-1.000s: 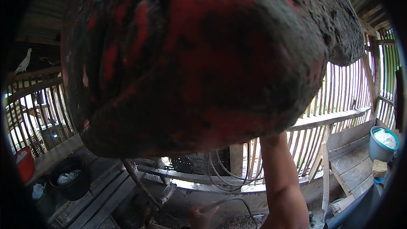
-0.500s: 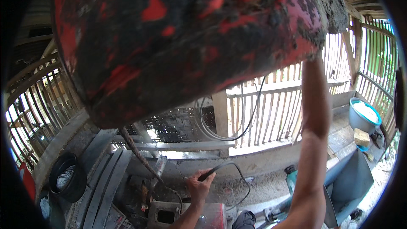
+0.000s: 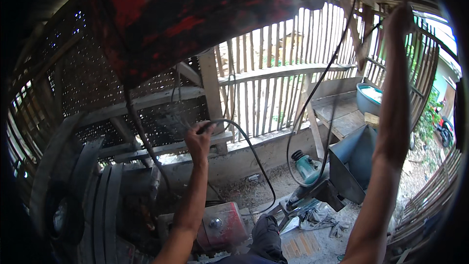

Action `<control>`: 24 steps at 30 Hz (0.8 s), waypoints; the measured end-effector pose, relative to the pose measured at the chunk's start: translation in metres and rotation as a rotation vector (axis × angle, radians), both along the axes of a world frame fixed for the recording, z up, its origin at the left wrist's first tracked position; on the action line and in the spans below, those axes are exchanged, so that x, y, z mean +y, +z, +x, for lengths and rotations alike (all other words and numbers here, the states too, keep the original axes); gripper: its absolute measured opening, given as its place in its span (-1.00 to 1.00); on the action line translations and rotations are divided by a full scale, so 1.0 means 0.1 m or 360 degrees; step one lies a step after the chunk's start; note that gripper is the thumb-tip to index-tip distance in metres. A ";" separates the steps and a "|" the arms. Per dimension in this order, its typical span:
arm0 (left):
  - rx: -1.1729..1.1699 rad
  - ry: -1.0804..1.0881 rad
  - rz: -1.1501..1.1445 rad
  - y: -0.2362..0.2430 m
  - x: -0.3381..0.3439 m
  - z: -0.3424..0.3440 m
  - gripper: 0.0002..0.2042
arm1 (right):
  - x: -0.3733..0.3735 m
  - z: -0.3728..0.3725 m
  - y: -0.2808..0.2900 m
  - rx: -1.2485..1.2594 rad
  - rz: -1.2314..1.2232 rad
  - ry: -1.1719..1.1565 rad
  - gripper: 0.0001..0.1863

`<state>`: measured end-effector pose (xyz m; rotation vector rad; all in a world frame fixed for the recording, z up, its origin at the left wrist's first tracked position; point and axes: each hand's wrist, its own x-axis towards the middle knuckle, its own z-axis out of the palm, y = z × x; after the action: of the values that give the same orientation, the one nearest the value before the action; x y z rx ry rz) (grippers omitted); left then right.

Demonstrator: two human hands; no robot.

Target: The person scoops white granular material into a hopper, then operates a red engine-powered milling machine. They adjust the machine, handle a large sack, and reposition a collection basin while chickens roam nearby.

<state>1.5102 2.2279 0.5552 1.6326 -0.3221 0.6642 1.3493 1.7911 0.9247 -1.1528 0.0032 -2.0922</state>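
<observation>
My left hand [image 3: 198, 139], left of the middle, is closed round the end of a thin black hose [image 3: 255, 154]. From my fingers the hose arcs right and drops behind the grimy red machine [image 3: 220, 225] below. My right hand [image 3: 399, 19] is raised at the upper right, its fingers dim and partly hidden. They look closed on a long dark line [image 3: 318, 88], which hangs in a deep loop; whether it joins the black hose I cannot tell. Overhead hangs a big dirty red and black container [image 3: 195, 14], apart from both hands.
A grey metal hopper [image 3: 354, 159] and a green motor-like part [image 3: 307, 168] stand right of the middle. A blue-grey basin [image 3: 369, 99] rests on a wooden bench [image 3: 337, 112]. Slatted walls [image 3: 264, 54] enclose the space. A dark rod [image 3: 141, 134] runs down from the container.
My right hand has come away from the container and moved right, with the dark line now looping below it. My left hand has risen leftward, still holding the hose. The view has shifted right.
</observation>
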 end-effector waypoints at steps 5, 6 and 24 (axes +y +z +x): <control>-0.0243 0.0186 0.0154 0.52 -0.12 0.69 -0.74 | 0.65 0.21 -0.82 -0.0165 0.0223 0.0711 -0.71; -0.0337 0.0214 0.0126 0.66 -0.13 0.86 -0.73 | 0.78 0.29 -1.06 -0.0192 0.0224 0.0721 -0.71; -0.0915 0.1523 0.0596 3.75 -0.63 3.41 -0.57 | 1.71 0.68 -4.25 0.0659 0.0728 0.0780 -0.67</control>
<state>1.8512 2.1647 0.9298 1.8944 -0.0450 1.9055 1.4175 1.9623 0.5001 -1.1370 0.3422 -1.3118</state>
